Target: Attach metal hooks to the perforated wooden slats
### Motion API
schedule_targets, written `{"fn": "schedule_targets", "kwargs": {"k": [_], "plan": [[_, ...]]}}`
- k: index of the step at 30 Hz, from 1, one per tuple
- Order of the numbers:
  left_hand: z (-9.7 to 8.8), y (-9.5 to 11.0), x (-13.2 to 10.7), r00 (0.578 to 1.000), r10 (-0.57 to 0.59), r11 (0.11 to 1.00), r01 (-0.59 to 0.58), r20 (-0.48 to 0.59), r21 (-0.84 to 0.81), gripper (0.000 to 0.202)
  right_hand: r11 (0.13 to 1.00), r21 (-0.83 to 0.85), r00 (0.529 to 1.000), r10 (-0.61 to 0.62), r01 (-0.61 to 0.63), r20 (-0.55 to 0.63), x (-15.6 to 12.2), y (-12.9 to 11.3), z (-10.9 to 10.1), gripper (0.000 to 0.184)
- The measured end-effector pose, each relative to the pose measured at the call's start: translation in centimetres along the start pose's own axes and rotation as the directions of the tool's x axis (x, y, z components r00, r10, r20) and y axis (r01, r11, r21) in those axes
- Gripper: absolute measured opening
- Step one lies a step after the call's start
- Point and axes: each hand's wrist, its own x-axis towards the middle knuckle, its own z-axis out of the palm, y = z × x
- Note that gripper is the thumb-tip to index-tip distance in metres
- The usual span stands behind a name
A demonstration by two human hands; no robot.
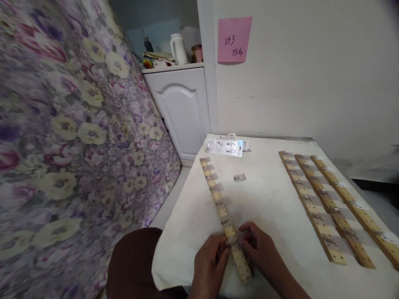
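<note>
A long, pale wooden strip (222,211) with rows of holes lies slanted across the white-covered table. Small metal clips (220,203) with clear plastic pieces sit along it at intervals, each plastic piece sticking out to the right. My left hand (210,261) is closed at the strip's left edge near its close end, thumb and forefinger at a clip position. From the other side, my right hand (260,249) has its fingers curled and pinched at the same spot. What the right fingertips hold is hidden. One loose clear piece with a metal clip (240,177) lies right of the strip.
Three similar wooden strips (307,199) with clips lie side by side on the right. Clear blister packs (224,147) rest at the table's far edge (264,137). A floral curtain (77,145) hangs on the left, beside a white cabinet (183,108). A brown-covered knee (134,261) is below.
</note>
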Motion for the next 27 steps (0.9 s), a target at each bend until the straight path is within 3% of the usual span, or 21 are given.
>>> {"fn": "schedule_targets", "kwargs": {"k": [27], "plan": [[0.19, -0.24, 0.04, 1.000, -0.005, 1.000, 0.005, -0.016, 0.016, 0.009, 0.993, -0.110, 0.998, 0.030, -0.037, -0.061, 0.38, -0.52, 0.40, 0.019]]}}
